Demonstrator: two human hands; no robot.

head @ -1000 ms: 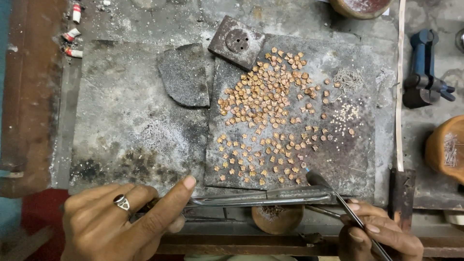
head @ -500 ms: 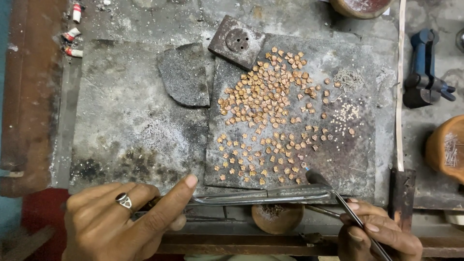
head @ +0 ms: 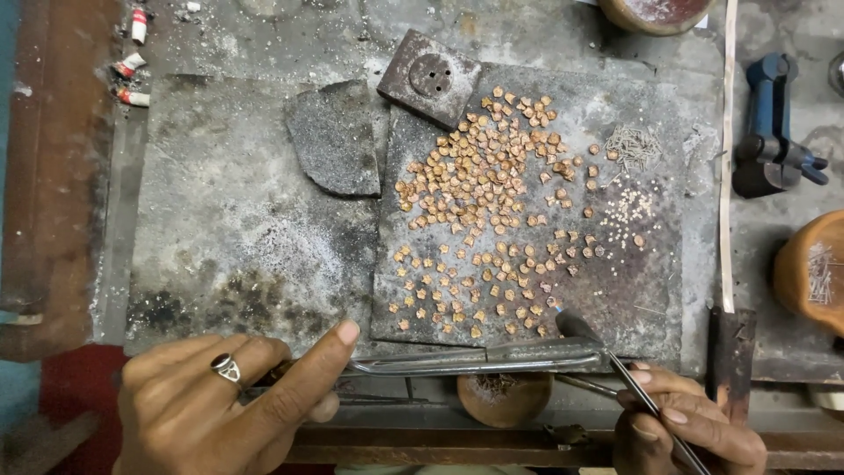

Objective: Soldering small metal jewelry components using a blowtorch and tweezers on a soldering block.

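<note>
The left hand (head: 211, 405) gripped a long metal torch pipe (head: 475, 362), forefinger stretched along it. The right hand (head: 694, 422) pinched thin tweezers (head: 646, 405), their tip beside the small copper-coloured pieces (head: 483, 220) strewn across the dark slate slab (head: 651, 290). A square drilled block (head: 429, 79) sat at the slab's top corner.

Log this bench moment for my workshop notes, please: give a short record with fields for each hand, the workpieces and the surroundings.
left hand: wears a ring, grips a long metal tool laid along the slab's near edge
right hand: holds a thin dark rod, tip near the closest pieces
workpieces: many small copper-coloured pieces spread on a dark slab
surroundings: square block with holes, blue tool at right
</note>
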